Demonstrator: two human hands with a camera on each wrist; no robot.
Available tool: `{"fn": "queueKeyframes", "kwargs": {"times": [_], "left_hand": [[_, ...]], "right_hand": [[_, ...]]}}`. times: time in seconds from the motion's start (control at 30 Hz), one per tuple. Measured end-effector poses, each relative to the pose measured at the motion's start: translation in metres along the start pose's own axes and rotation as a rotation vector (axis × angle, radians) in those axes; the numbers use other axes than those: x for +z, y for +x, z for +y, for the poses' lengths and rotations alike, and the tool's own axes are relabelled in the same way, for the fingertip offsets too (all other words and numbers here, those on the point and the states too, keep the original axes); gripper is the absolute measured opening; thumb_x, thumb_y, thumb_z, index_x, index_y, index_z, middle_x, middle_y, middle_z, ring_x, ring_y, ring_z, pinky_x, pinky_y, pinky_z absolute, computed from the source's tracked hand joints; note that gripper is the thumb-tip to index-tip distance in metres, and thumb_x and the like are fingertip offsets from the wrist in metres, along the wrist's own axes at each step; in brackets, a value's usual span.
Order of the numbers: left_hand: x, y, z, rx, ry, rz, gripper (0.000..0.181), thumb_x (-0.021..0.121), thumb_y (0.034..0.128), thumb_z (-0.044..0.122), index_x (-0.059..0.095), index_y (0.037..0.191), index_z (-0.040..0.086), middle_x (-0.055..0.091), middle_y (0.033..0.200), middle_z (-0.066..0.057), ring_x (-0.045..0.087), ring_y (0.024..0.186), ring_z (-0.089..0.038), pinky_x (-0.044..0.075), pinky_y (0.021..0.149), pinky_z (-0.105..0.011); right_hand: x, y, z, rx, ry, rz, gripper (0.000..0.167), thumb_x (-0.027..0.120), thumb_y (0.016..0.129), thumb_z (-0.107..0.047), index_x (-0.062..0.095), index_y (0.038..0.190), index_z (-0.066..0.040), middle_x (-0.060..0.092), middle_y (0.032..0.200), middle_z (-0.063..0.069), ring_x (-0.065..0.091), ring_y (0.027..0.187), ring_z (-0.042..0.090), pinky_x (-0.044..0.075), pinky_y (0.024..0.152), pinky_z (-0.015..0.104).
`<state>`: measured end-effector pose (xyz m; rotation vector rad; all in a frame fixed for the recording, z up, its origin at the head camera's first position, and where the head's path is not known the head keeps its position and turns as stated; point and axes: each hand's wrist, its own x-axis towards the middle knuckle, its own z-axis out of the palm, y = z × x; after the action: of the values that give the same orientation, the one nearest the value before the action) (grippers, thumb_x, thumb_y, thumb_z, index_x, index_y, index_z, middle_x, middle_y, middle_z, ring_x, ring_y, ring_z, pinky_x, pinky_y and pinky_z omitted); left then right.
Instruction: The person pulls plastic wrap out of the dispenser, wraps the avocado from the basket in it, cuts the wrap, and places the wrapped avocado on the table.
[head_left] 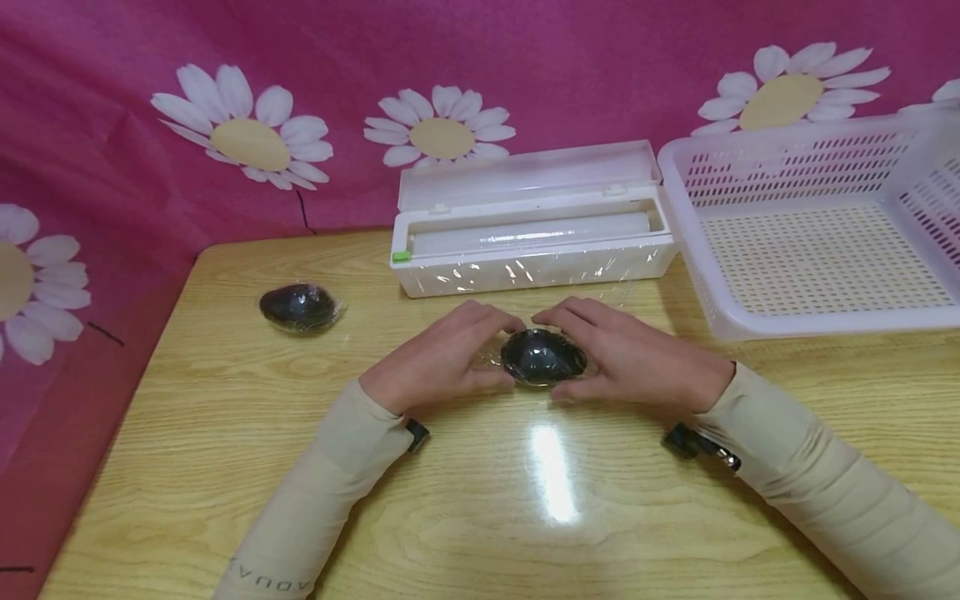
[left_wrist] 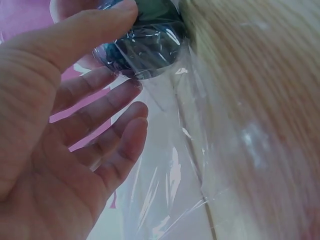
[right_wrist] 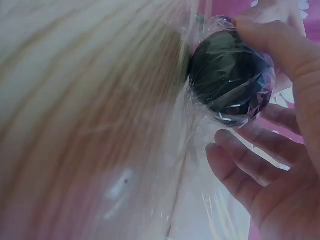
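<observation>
A dark green avocado wrapped in clear cling film lies on the table between the hands. From its left, my left hand holds one end, with the thumb on the wrapped surface in the left wrist view. My right hand holds the opposite end between thumb and fingers. In the right wrist view, wrinkled film covers the avocado. Loose film stretches beside it in the left wrist view. A second dark wrapped avocado rests apart at the left.
Behind the hands stands a white cling film box, lid raised, with a film roll inside and a green tab at its left end. A white plastic basket sits at the right. Pink flowered cloth hangs behind the wooden table.
</observation>
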<state>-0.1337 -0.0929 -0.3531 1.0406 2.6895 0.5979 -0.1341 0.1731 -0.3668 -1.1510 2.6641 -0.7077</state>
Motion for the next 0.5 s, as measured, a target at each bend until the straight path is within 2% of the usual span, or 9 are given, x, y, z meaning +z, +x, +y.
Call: {"fn": "queueKeyframes", "kwargs": {"times": [0.27, 0.5], "left_hand": [[-0.0003, -0.0025, 0.0016, 0.031, 0.029, 0.03, 0.062, 0.083, 0.0885, 0.036, 0.058, 0.14, 0.012, 0.06, 0.139, -0.003, 0.055, 0.131, -0.019, 0.047, 0.116, -0.036], [-0.0015, -0.0031, 0.0034, 0.036, 0.048, 0.025, 0.05, 0.081, 0.0897, 0.039, 0.064, 0.131, 0.016, 0.063, 0.132, -0.002, 0.057, 0.125, -0.018, 0.049, 0.112, -0.036]], "right_hand": [[0.0019, -0.0008, -0.0031, -0.059, -0.051, 0.027, 0.071, 0.083, 0.083, -0.051, 0.057, 0.14, -0.017, 0.056, 0.137, -0.003, 0.057, 0.122, 0.013, 0.055, 0.107, 0.037], [0.0018, -0.0002, -0.006, -0.062, -0.09, 0.022, 0.073, 0.084, 0.083, -0.051, 0.059, 0.141, -0.013, 0.057, 0.141, 0.002, 0.059, 0.127, 0.018, 0.053, 0.111, 0.04]]}}
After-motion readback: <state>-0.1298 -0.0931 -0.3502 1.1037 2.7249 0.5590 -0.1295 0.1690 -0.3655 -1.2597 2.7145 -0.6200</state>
